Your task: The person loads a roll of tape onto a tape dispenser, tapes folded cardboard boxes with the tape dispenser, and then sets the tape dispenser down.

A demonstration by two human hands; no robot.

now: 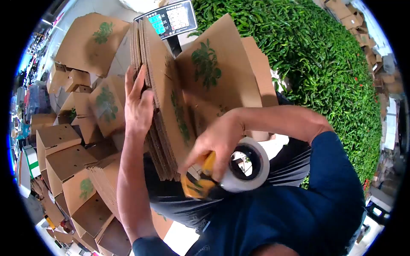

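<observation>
My left hand (139, 109) grips the edge of a stack of flattened cardboard boxes (158, 85) standing upright across my lap, its fingers over the layered edges. My right hand (222, 134) is closed around a yellow tape dispenser (197, 185), slightly blurred, in front of the stack's lower end. A wide roll of clear tape (260, 177) sits on the dispenser. Behind the right hand, a cardboard box panel (226, 59) with a green plant print leans open against the stack. Whether the dispenser touches the cardboard, I cannot tell.
Several open cardboard boxes (64, 155) crowd the left side. A large printed cardboard sheet (87, 45) lies at the upper left. A scale display (168, 21) stands on a post behind the stack. A big heap of green leaves (324, 72) fills the right.
</observation>
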